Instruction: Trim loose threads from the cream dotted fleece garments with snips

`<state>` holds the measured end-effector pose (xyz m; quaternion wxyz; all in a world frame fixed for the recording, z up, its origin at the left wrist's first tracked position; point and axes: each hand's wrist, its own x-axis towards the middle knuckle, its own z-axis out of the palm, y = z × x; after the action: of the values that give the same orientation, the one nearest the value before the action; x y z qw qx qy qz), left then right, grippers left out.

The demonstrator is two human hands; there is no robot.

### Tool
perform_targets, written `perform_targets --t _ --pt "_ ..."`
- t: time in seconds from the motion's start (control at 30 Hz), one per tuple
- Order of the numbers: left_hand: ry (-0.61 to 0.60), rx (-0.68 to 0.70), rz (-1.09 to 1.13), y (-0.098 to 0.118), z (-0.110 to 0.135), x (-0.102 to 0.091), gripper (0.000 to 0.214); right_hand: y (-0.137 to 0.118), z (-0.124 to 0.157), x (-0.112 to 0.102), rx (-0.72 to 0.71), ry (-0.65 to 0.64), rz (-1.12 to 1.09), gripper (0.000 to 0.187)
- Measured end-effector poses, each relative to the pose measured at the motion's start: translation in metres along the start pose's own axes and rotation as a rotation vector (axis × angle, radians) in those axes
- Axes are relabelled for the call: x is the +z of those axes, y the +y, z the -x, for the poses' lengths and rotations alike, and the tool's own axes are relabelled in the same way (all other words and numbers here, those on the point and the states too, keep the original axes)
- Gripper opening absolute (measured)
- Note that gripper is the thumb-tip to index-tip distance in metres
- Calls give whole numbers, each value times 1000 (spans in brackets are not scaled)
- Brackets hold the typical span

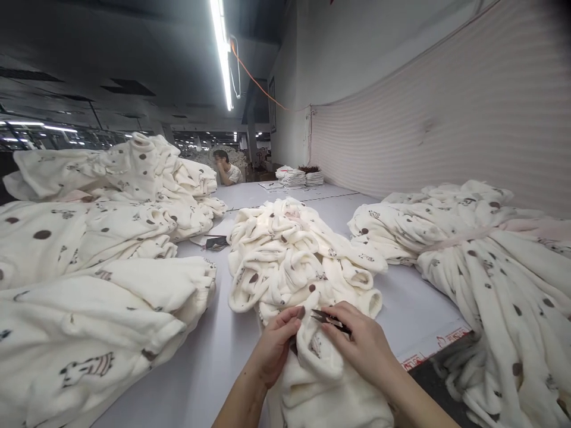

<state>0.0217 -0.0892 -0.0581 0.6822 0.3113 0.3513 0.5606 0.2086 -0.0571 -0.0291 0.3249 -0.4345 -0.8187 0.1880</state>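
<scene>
My left hand (279,343) is closed on an edge of a cream fleece garment (312,267) printed with brown spots and small animals. In my right hand (357,339) are small dark thread snips (328,319), their blades pointing left beside a raised fold of the cloth. The garment lies bunched on the table in front of me, and its near end hangs toward my body. Part of the snips is hidden under my right fingers.
More printed fleece lies in a tall heap (102,220) at left and a tied bundle (473,238) at right, hanging over the table edge. Dark labels (216,242) lie beyond the garment. Stacked white pieces (292,176) stand at the back, near a seated person (228,168).
</scene>
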Motion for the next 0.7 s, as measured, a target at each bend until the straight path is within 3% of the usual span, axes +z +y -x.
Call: perform_targets --t 0.1,0.2,0.33,0.43,0.53,0.57,0.63,0.7 --pt "6 27 -45 1 -5 4 27 -5 0 3 8 62 96 24" --pt "43 73 -70 2 -18 6 33 -15 12 7 62 90 19 25" --pt "89 113 -98 8 -23 4 39 -30 36 21 22 -191 -123 28" --pt "239 220 -149 6 3 -5 34 -31 36 35 -6 -272 16 14" --pt "511 336 -310 -15 42 -11 26 -26 23 37 33 -223 32 10" --pt "608 341 -454 -25 52 -11 27 -24 19 35 41 -213 -1 11" --pt "643 321 -659 -45 64 -6 30 -23 15 30 35 -205 -58 11" --pt "602 353 -678 -60 65 2 26 -22 17 23 11 -198 -66 10"
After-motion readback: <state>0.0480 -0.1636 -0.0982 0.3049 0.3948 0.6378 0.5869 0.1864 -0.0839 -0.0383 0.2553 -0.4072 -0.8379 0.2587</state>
